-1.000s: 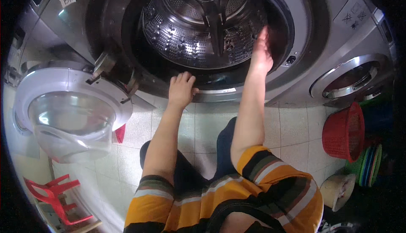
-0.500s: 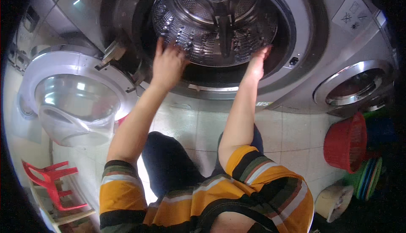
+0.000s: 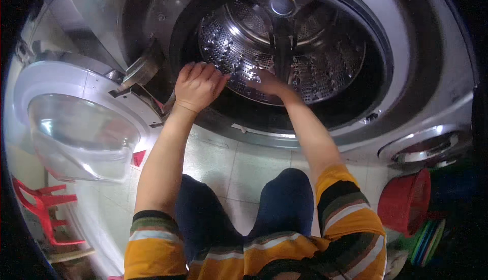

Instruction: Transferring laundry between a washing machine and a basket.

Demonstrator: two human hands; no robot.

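**Large grey washing machine (image 3: 406, 66), wide open, with right hand (image 3: 267, 83) inside and left hand (image 3: 199, 84) at the mouth**

Across the upper part of the view, the broad grey front of the machine; below it, pale tiled floor (image 3: 241, 178). Set in the front, a dark round opening (image 3: 356, 96), and within that a shiny perforated drum (image 3: 325, 66), right before both hands.

At the bottom, a shirt (image 3: 274, 252) striped in orange, black, olive and white, over dark blue trousers (image 3: 287, 198), knees toward the machine. At left, swung fully aside, the door (image 3: 76, 122) with a clear bulging window, joined to the front by a metal hinge (image 3: 142, 69).

At right, a smaller round door (image 3: 424, 145) with a chrome rim; nearer, a red basket (image 3: 404, 204) beside a stack of green and blue plastic ware (image 3: 426, 242). At lower left, a red plastic chair (image 3: 48, 209).

Left hand back upward, fingers loosely bent, over the lower left edge of the opening; palm hidden, so cannot tell of any hold or contact. Right hand deeper in, over the lower drum wall, pointing leftward, shadowed and blurred; cannot tell how far open, nor whether holding or touching anything.

Smallest: a red scrap (image 3: 139, 158) by the door's lower edge and a whitish strip (image 3: 239, 127) on the lower rim.
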